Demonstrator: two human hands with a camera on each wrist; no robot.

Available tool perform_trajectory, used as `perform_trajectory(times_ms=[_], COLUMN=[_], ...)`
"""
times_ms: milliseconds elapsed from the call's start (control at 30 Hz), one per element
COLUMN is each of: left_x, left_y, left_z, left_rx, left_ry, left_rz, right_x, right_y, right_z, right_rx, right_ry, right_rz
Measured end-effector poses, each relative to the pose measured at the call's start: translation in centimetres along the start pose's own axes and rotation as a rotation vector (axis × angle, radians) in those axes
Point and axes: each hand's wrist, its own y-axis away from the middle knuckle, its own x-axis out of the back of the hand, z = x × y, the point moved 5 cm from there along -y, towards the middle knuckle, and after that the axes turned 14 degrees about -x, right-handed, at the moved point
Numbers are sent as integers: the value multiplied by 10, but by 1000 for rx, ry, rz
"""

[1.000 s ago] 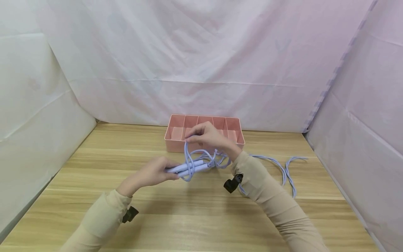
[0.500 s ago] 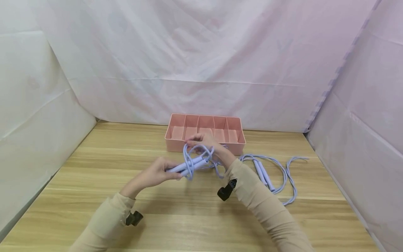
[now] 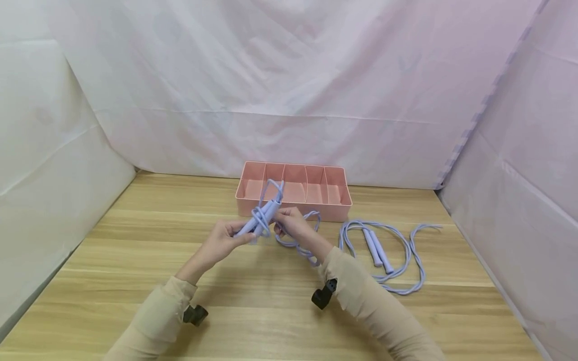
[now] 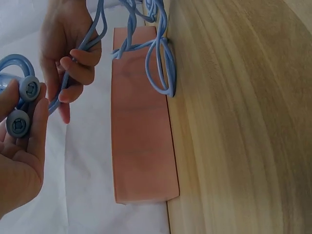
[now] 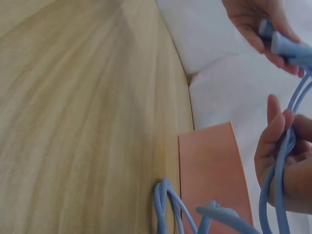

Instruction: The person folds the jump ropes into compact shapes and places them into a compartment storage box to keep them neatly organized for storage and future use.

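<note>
2 smooth cylindrical jump-rope handles [image 3: 270, 209] clamped by left hand [image 3: 221, 243] above wood-grain desk [image 3: 262, 321]; right hand [image 3: 293, 224] fingers curled round cord [image 5: 279, 190]. Behind, partly masked: pink 5-compartment box [image 3: 331, 213]. Another jump rope [image 3: 381, 253], right.

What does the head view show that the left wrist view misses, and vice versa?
Head only: a second pair of handles on the table, and the open compartments of the pink box.
Left wrist only: round end caps of the held handles.
Both: the left hand gripping those handles, the right hand holding cord, the box and the table.
</note>
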Motion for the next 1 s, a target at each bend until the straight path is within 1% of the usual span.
perform_trajectory(times_ms=[100,167,267,333,433,500,567,600,667,700,767,833,900,967,1000], left_x=[3,6,8,9,10,11,13,14,18,20,24,27,30,31,32], left_y=[-1,0,1,1,1,1,1,2,3,4,4,5,6,7,7], left_z=[-2,-4,-6,-8,-10,-12,-14,-14,-16,-17,-19,-20,-20,-20,-19], left_rx=[5,20,44,59,79,96,117,130,151,158,163,158,158,167,172], left_ry=[-14,-25,-37,-38,-47,-49,-54,-52,-37,-25,-9,-8,-20,-47,-61], left_rz=[64,106,154,186,243,297,344,367,428,461,522,573,603,621,631], right_x=[-2,-2,-5,-8,-14,-18,-23,-26,-30,-32,-34,-36,-36,-36,-35], right_y=[6,11,18,21,27,32,36,39,44,46,50,53,56,60,61], right_z=[2,2,4,6,7,7,6,5,4,4,4,4,4,3,3], right_rx=[55,110,175,204,260,305,352,365,357,344,286,214,144,90,73], right_ry=[15,63,185,286,466,584,661,675,648,606,478,302,136,34,12], right_rz=[16,35,62,82,127,174,209,214,188,161,98,23,-36,-74,-83])
